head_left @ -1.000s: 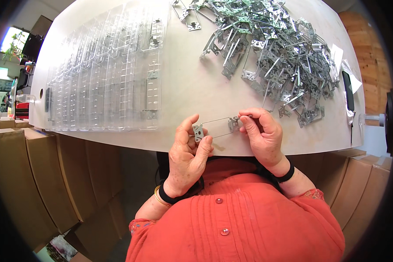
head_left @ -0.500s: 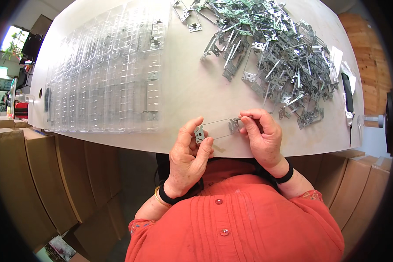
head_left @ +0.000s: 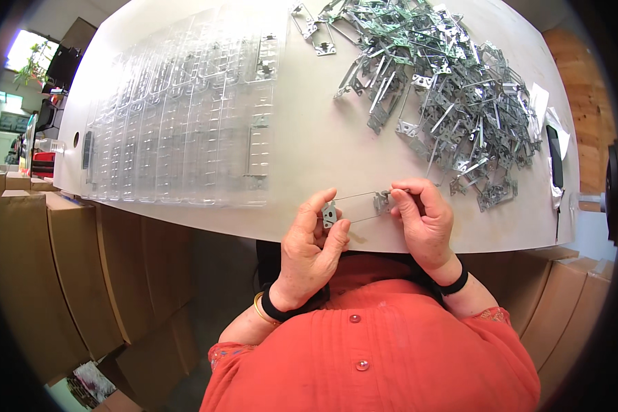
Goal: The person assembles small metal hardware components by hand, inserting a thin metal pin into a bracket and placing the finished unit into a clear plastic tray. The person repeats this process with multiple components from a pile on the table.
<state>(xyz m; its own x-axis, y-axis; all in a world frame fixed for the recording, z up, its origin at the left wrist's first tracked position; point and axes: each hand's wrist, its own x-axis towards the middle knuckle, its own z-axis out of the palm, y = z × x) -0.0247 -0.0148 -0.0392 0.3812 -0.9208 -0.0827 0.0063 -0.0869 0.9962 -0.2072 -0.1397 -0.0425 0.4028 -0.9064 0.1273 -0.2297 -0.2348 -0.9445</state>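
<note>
Between my two hands, over the table's near edge, is a metal bracket frame [head_left: 382,203]: two small punched plates joined by two thin parallel rods. My left hand [head_left: 312,242] pinches the plate at its left end between thumb and fingers. At the opposite end my right hand [head_left: 426,223] has thumb and forefinger closed at the other plate, with the remaining fingers curled in. Beyond my right hand lies a big tangled heap of similar metal bracket frames [head_left: 453,103]. Clear plastic blister trays [head_left: 185,137] cover the table's left part, with a few metal frames in the right-hand column.
The white table [head_left: 309,151] has a curved near edge. At its right side lie a dark phone [head_left: 554,156] and white paper [head_left: 539,103]. Cardboard boxes [head_left: 82,268] stand below on the left, more boxes [head_left: 563,295] on the right.
The whole view has shifted slightly, so the table and hands appear farther right. Both hands keep their hold on the metal bracket frame.
</note>
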